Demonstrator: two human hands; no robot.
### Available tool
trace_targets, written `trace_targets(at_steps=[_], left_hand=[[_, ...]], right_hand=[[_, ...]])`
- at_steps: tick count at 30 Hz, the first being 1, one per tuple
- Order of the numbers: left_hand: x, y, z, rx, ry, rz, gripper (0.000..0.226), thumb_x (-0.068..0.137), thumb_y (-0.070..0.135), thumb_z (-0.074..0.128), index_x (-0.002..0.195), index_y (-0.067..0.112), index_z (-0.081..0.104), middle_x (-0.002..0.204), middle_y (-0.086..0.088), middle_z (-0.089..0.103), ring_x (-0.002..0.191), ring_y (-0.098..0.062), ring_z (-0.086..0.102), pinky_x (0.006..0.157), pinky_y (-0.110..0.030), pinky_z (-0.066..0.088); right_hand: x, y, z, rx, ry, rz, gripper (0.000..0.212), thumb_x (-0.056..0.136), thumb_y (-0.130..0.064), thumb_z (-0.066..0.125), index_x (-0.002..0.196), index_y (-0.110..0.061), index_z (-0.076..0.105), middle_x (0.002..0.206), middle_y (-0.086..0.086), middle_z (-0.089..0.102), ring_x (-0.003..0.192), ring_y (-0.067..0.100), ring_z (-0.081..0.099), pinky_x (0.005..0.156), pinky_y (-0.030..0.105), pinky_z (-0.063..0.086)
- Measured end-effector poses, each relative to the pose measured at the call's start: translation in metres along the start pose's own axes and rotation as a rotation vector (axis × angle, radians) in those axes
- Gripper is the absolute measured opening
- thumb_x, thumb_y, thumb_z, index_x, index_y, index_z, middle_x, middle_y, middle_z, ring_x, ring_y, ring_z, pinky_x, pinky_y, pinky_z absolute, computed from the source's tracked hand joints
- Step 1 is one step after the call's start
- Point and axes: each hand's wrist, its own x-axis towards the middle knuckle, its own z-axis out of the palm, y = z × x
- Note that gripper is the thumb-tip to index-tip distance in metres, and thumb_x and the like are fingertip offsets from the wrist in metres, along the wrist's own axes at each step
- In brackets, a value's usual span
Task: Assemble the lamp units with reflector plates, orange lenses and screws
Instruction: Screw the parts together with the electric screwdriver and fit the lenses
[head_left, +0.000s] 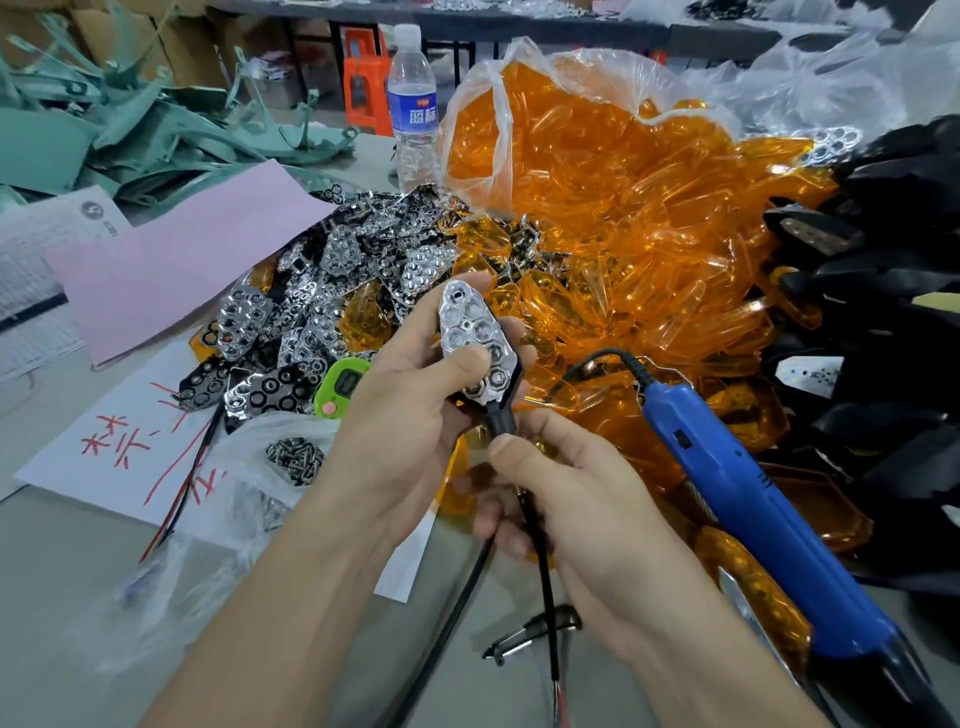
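Cluttered grey surface spreads in front of me, with a big heap of orange lenses spilling from a clear bag across the upper middle and a pile of shiny reflector plates to its left. At the centre of the frame I hold one lamp unit upright above the surface, its silver reflector plate facing me. My left hand is wrapped around the black body from the left, with the thumb pressing on the lower part of the plate. My right hand sits just below, thumb and fingers pinching the unit's black stem, from which thin wires trail towards the bottom edge. A blue electric screwdriver lies just to the right of my right hand, on top of the lenses. Small screws sit in a plastic bag left of my left wrist, and black housings are stacked along the right edge.
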Motion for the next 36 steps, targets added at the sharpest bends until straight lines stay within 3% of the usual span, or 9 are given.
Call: trace_targets(at_steps=[6, 11, 16, 20, 23, 27, 31, 33, 36], left_hand=[[-0.005, -0.01, 0.007, 0.248, -0.069, -0.011, 0.05, 0.092, 0.015, 0.055, 0.133, 0.041, 0.065, 0.118, 0.0, 0.076, 0.111, -0.014, 0.071, 0.087, -0.029, 0.061], [-0.004, -0.014, 0.009, 0.598, 0.162, 0.284, 0.043, 0.087, 0.021, 0.067, 0.119, 0.049, 0.071, 0.109, 0.018, 0.076, 0.101, -0.007, 0.071, 0.096, -0.046, 0.059], [-0.005, -0.003, 0.007, 0.149, 0.228, 0.268, 0.026, 0.084, 0.009, 0.074, 0.109, 0.013, 0.079, 0.095, 0.0, 0.077, 0.081, -0.013, 0.066, 0.073, -0.027, 0.056], [-0.007, 0.001, 0.008, -0.041, 0.242, 0.241, 0.014, 0.084, 0.016, 0.072, 0.096, 0.013, 0.079, 0.115, -0.005, 0.078, 0.111, -0.016, 0.071, 0.097, -0.035, 0.054], [-0.011, 0.005, 0.008, 0.078, 0.125, 0.364, 0.019, 0.081, 0.006, 0.073, 0.084, 0.021, 0.084, 0.104, -0.004, 0.08, 0.118, -0.018, 0.07, 0.099, -0.03, 0.052], [-0.01, 0.01, 0.006, 0.085, 0.192, 0.349, 0.019, 0.091, 0.012, 0.067, 0.085, 0.021, 0.083, 0.086, -0.004, 0.078, 0.082, -0.017, 0.072, 0.072, -0.03, 0.058], [-0.003, 0.014, -0.011, -0.249, 0.436, 0.09, 0.02, 0.098, 0.009, 0.056, 0.101, 0.009, 0.075, 0.072, -0.004, 0.072, 0.068, -0.014, 0.07, 0.062, -0.025, 0.059], [0.001, 0.015, -0.019, -0.068, 0.505, -0.047, 0.027, 0.092, 0.008, 0.055, 0.094, 0.013, 0.081, 0.061, -0.002, 0.065, 0.06, -0.013, 0.065, 0.06, -0.026, 0.058], [0.006, 0.002, -0.02, 0.744, 0.393, -0.12, 0.022, 0.085, 0.02, 0.068, 0.077, 0.032, 0.084, 0.069, 0.011, 0.075, 0.057, -0.002, 0.065, 0.049, -0.016, 0.048]], right_hand=[[-0.002, -0.003, -0.001, -0.057, 0.016, 0.007, 0.01, 0.105, -0.016, 0.053, 0.105, -0.018, 0.063, 0.073, 0.009, 0.059, 0.046, 0.011, 0.043, 0.039, 0.018, 0.031], [0.001, 0.001, -0.006, -0.037, 0.067, 0.068, 0.012, 0.105, -0.011, 0.052, 0.106, -0.006, 0.062, 0.075, 0.01, 0.048, 0.047, 0.009, 0.037, 0.038, 0.016, 0.03], [0.002, -0.002, -0.005, -0.048, -0.009, 0.031, 0.015, 0.103, -0.01, 0.055, 0.093, -0.015, 0.064, 0.067, 0.004, 0.054, 0.047, 0.009, 0.038, 0.041, 0.018, 0.029], [0.0, -0.001, -0.002, -0.062, -0.031, 0.035, 0.009, 0.103, -0.011, 0.055, 0.099, -0.007, 0.061, 0.067, 0.004, 0.055, 0.047, 0.009, 0.037, 0.04, 0.016, 0.029], [0.001, 0.0, -0.004, -0.043, 0.027, 0.05, 0.01, 0.103, -0.01, 0.054, 0.103, -0.002, 0.058, 0.066, 0.005, 0.053, 0.046, 0.01, 0.036, 0.04, 0.018, 0.028], [0.001, 0.001, -0.008, -0.078, 0.048, 0.027, 0.017, 0.099, -0.008, 0.055, 0.082, -0.009, 0.057, 0.072, 0.011, 0.05, 0.048, 0.012, 0.036, 0.041, 0.02, 0.026], [0.001, -0.002, -0.007, -0.056, 0.017, 0.037, 0.007, 0.099, -0.011, 0.058, 0.095, -0.007, 0.06, 0.068, 0.006, 0.055, 0.046, 0.01, 0.039, 0.042, 0.021, 0.025], [0.002, -0.004, -0.009, -0.038, 0.03, 0.045, 0.008, 0.1, -0.012, 0.058, 0.104, -0.005, 0.06, 0.066, 0.003, 0.055, 0.046, 0.009, 0.04, 0.042, 0.021, 0.026], [0.003, -0.007, -0.014, -0.005, 0.062, 0.052, 0.009, 0.101, -0.009, 0.057, 0.108, -0.005, 0.061, 0.063, 0.002, 0.055, 0.046, 0.009, 0.038, 0.042, 0.02, 0.024]])
